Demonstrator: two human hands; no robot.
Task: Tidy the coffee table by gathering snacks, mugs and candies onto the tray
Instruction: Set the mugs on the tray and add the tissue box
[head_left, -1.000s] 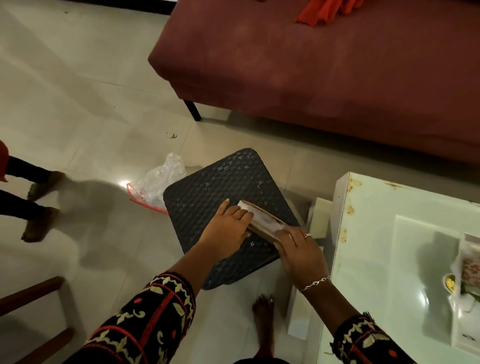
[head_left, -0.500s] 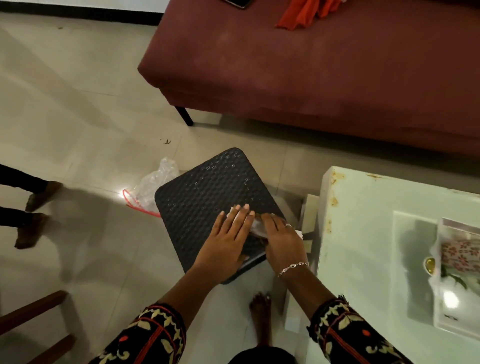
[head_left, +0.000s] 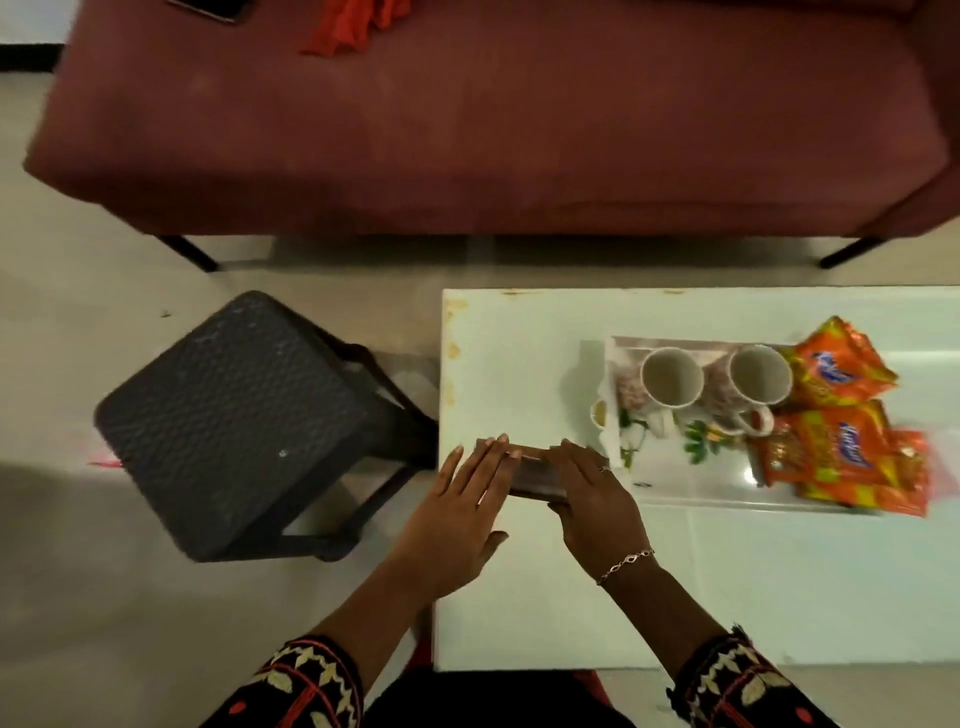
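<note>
A small brown box (head_left: 535, 475) is gripped between my left hand (head_left: 457, 512) and my right hand (head_left: 592, 499), just above the left part of the white coffee table (head_left: 727, 582). Right of my hands lies a white floral tray (head_left: 691, 480). On it stand two white mugs (head_left: 671, 376) (head_left: 758, 375), upright and side by side. Several orange snack packets (head_left: 841, 415) are piled on the tray's right end. The box's contents are hidden.
A black woven stool (head_left: 234, 415) stands on the floor left of the table. A dark red sofa (head_left: 493, 119) runs along the far side, with an orange cloth (head_left: 358, 23) on it. A small cup (head_left: 600, 413) sits at the tray's left edge.
My hands have carried the small box from the black stool over to the coffee table, to the right. The view has swung right, bringing the tray, mugs and packets into sight.
</note>
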